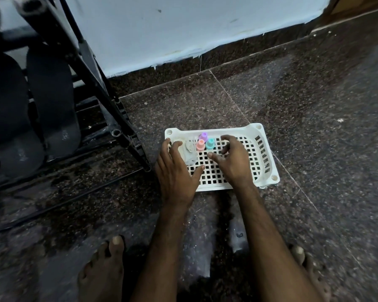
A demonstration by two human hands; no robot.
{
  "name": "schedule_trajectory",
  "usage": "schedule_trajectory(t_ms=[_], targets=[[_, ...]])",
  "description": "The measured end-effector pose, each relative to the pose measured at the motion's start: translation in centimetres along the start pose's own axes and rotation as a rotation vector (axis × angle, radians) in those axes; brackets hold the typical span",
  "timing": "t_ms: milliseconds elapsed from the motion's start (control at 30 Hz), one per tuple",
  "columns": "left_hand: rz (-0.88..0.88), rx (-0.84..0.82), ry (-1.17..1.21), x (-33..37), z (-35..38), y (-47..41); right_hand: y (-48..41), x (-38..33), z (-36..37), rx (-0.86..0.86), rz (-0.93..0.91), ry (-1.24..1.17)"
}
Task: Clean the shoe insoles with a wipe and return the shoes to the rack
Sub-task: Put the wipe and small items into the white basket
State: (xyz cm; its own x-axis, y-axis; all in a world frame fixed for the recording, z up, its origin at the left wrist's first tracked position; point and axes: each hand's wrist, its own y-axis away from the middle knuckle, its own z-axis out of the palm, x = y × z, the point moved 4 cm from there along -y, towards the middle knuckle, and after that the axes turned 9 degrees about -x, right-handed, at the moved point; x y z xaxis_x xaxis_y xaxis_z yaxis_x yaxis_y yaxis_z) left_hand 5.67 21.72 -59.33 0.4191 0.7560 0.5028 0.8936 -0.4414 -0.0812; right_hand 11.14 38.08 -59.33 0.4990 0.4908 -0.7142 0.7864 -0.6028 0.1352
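Your left hand lies spread on a crumpled grey wipe in the white perforated plastic basket; your right hand hovers half-curled, empty.

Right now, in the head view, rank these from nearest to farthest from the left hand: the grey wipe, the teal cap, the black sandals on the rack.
1. Grey wipe: in the white basket, touching the left hand at its fingers.
2. Teal cap: mid-basket, to the hand's right, nearer the right hand.
3. Black sandals: on the rack, far left.

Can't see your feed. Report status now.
Left hand open on grey wipe in white basket. Right hand open, empty, over the basket. Dark shoes on rack. Nothing blocking.
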Motion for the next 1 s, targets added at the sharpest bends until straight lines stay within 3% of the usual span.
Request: schedule_trajectory(t_ms=[200, 300, 467, 633, 867, 1000], targets=[[0.009, 0.124, 0.165, -0.6, -2.5, 3.1, 3.7, 0.6, -3.6, 0.173, -0.024, -0.002], [0.043, 0.167, 0.132, 0.2, -3.2, 5.5, 6.1, 1.6, -4.3, 0.17, -0.049, 0.036], [0.327, -0.07, -0.047, 2.6, 0.5, 9.6, 10.1, 3.5, -2.6, 0.043, -0.108, 0.161], [0.232, -0.318, -0.199, 1.0, 3.4, 11.5, 11.4, 4.4, -1.3, 0.042, -0.202, 0.163], [0.189, -0.306, -0.29, 1.3, 3.7, 11.8, 11.1, 4.9, 0.5, 0.036, -0.123, 0.165], [0.162, -0.308, -0.278, 1.2, 4.1, 12.0, 13.2, 4.3, 1.7, 0.034, -0.079, 0.327]])
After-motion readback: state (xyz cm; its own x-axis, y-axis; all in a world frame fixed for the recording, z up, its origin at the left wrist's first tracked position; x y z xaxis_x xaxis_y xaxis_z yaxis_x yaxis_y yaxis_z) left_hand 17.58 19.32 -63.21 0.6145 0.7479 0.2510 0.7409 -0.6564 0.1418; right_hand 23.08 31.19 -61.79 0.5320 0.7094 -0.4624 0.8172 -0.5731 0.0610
